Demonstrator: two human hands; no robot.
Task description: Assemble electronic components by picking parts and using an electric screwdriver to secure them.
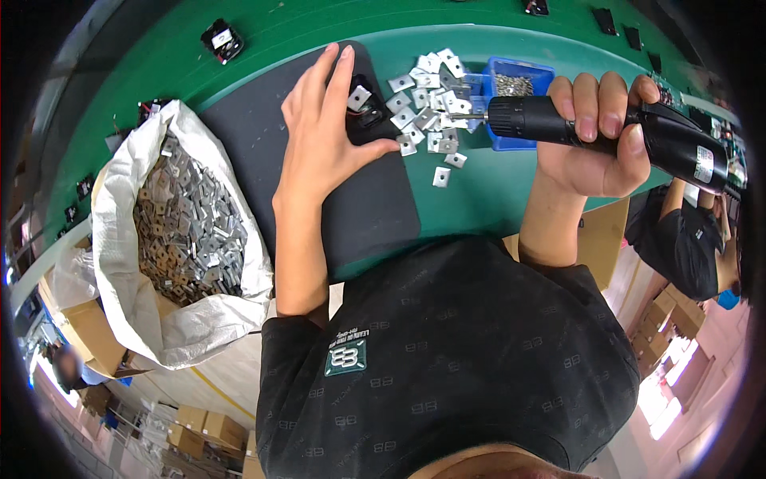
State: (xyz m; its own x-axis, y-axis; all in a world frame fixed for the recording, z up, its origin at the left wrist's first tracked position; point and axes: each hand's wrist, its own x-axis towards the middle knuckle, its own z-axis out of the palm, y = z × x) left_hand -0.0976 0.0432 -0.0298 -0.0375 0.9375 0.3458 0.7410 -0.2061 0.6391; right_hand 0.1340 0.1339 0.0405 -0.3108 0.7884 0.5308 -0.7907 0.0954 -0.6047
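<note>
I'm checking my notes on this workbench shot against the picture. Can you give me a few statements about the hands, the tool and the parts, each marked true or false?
1. The right hand grips a black electric screwdriver. True.
2. The left hand rests on a small black part with a square metal plate, on the dark grey rectangular mat. True.
3. The white woven sack is full of red plastic caps. False: it holds small square silver metal plates.
4. The blue plastic tray holds small silver screws. True.
5. The loose metal plates lie in a pile on the mat. False: they lie on the green table top, beside the mat.
</note>
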